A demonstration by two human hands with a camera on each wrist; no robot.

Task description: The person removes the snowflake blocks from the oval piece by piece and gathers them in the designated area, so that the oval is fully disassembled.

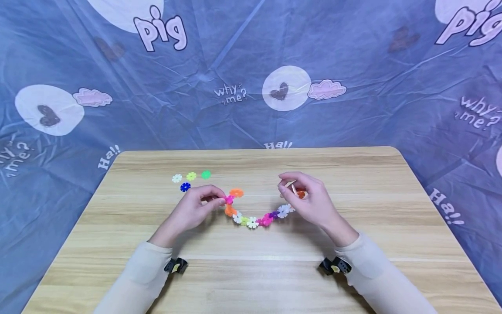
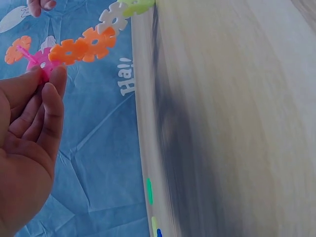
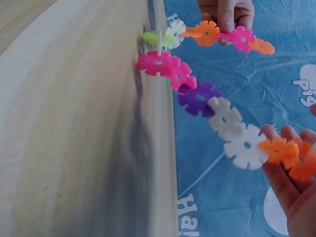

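A chain of interlocking plastic flower discs sags between the two hands, in orange, pink, white, yellow-green and purple. My left hand pinches a pink disc near the chain's left end, with a loose-hanging orange disc beyond it. At the other end, my right hand holds orange discs between thumb and fingers, its fingertips bent above them. White discs come just after the orange ones, followed by a purple disc. The right palm partly hides that end in the head view.
Several loose discs lie on the wooden table beyond the left hand: white, yellow-green, green and dark blue. A blue printed cloth hangs behind the table's far edge.
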